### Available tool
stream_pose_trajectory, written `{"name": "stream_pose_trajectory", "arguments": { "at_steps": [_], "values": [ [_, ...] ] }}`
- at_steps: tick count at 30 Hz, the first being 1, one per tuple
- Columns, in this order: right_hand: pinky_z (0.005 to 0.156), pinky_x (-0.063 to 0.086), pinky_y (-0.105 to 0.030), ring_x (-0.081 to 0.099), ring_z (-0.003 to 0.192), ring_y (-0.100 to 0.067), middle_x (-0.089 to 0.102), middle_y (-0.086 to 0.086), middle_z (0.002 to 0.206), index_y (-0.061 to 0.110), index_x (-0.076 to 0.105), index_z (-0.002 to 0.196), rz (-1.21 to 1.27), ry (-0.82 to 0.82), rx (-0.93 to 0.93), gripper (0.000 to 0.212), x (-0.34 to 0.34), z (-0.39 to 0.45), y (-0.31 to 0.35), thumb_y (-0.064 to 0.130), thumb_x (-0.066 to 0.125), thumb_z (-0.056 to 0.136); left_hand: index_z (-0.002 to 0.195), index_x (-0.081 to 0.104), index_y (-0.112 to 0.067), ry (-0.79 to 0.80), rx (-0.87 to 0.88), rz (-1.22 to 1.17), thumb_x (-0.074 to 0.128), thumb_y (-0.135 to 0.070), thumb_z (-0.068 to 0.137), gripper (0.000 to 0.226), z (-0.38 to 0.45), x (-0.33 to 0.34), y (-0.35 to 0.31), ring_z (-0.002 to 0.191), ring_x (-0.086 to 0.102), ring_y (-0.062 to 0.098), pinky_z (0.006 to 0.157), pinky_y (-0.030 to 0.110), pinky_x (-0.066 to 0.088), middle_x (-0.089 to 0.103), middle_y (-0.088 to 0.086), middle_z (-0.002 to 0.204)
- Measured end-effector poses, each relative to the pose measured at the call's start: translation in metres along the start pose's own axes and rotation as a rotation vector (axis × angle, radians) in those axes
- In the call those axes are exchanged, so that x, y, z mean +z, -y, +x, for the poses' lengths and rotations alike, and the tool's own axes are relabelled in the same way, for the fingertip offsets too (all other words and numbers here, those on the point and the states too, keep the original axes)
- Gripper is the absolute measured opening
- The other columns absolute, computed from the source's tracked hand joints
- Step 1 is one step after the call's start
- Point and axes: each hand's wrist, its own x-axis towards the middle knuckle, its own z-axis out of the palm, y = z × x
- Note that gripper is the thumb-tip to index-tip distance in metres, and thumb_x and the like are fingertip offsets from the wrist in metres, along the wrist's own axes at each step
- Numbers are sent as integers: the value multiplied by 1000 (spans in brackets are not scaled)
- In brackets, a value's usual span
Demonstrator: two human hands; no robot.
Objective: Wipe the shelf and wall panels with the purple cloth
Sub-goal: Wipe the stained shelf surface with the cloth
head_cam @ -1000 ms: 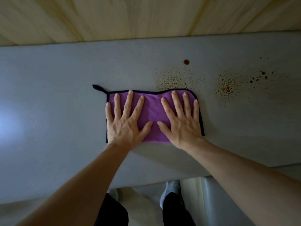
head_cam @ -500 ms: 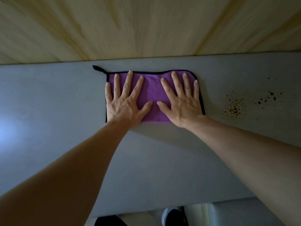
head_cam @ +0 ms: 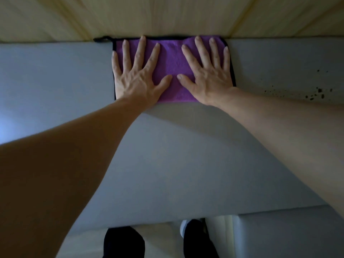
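The cloth [head_cam: 172, 60] under the spread fingers is purple with a thin black border, and a small black loop [head_cam: 101, 39] sticks out past the left hand's little finger. The shelf [head_cam: 55, 71] on either side of the fingers is a plain pale grey, with a bluish-white glare far out beyond the left hand. Dark brown specks [head_cam: 316, 93] dot the grey out past the right hand's little finger. Just beyond the fingertips, the wall panel [head_cam: 167, 13] is pale yellow-beige with faint, darker streaks like wood grain.
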Motion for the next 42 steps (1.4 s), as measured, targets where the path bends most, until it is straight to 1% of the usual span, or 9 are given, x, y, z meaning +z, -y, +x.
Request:
{"name": "stream_pose_trajectory", "arguments": {
  "at_steps": [6,9,16,22,30,38,42],
  "values": [
    [120,-6,-61,-11,153,-34,-8,-1,169,40,-1,158,-10,1,-8,78,-2,-2,1,73,17,90,156,4,-41,-14,14,3,19,-82,85,84,-2,-1,0,151,-3,37,120,57,-2,0,-1,167],
    [120,-6,-62,-11,153,-35,-9,-1,168,39,-2,158,-17,7,-9,78,0,-1,1,74,15,91,156,1,-41,-1,19,16,16,-83,85,84,-2,-1,1,151,-4,37,120,57,-3,-2,-1,167],
    [119,-10,-62,-15,152,-35,-12,-1,168,41,-4,157,20,52,-32,79,0,2,-2,76,13,88,155,-6,-42,81,-1,12,16,-82,84,84,0,-5,1,151,-11,34,120,56,-7,-10,-2,166],
    [118,-12,-61,-15,152,-35,-12,-1,168,42,-4,157,27,46,-35,80,1,1,-2,77,14,88,154,-11,-42,158,0,12,14,-84,82,87,6,-2,2,150,-17,34,117,55,-12,-17,-3,165],
    [118,-16,-59,-22,151,-32,-21,2,166,43,-10,156,16,167,-2,78,-9,4,1,76,18,91,153,-15,-42,208,11,-27,12,-87,81,89,7,-5,5,149,-21,34,116,54,-15,-20,-5,164],
    [117,-17,-57,-24,151,-30,-23,3,165,44,-13,155,11,199,13,78,-10,4,0,77,14,89,153,-14,-42,202,38,-69,12,-86,81,88,7,-5,6,148,-22,34,116,54,-16,-20,-4,164],
    [118,-15,-58,-22,151,-31,-22,2,166,43,-11,156,5,187,18,79,-11,3,1,76,16,90,154,-11,-42,179,46,-82,15,-84,83,87,6,-6,7,149,-21,34,116,54,-16,-19,-4,164]
  ]
}}
